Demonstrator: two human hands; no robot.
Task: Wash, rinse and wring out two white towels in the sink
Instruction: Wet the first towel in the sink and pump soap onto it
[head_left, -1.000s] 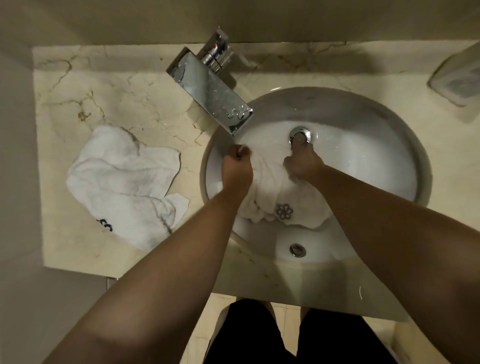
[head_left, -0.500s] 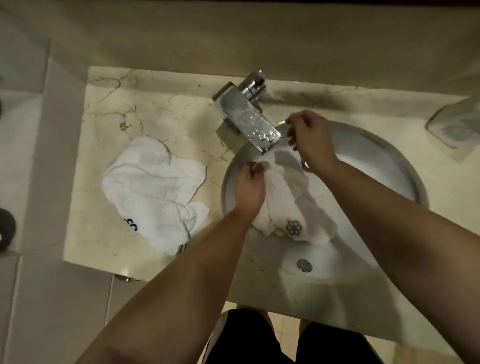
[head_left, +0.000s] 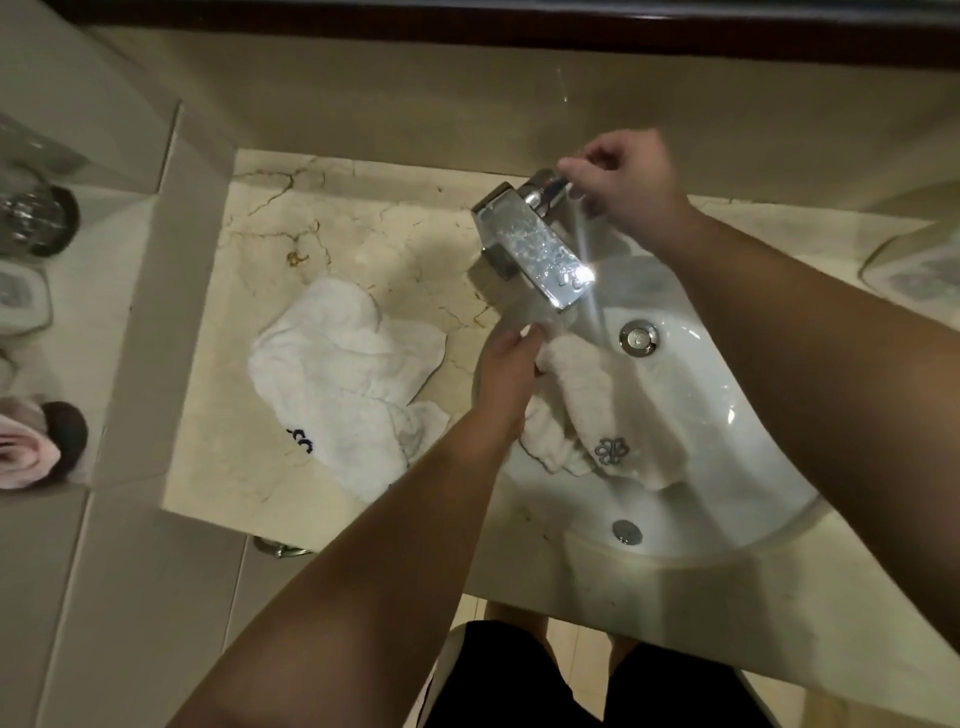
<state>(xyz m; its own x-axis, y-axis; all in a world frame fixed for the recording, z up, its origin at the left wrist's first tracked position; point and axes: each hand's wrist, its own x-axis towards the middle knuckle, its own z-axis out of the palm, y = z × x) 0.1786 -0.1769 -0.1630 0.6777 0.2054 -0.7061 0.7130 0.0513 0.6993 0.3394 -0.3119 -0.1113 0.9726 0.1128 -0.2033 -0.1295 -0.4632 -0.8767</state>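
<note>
One white towel (head_left: 597, 410) lies bunched in the sink (head_left: 727, 441), draped down the left wall of the basin, with a grey flower emblem showing near its lower end. The other white towel (head_left: 343, 384) lies crumpled on the marble counter just left of the sink, dark blue lettering at its lower edge.

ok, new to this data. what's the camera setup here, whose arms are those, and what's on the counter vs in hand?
One head-worn camera looks down at a person's own bare arms; there is no robot. The left hand grips a white towel lying in the sink, under the faucet. The right hand is at the faucet's handle, and water appears to stream from the spout. A second white towel lies crumpled on the marble counter, left of the sink, untouched.
</note>
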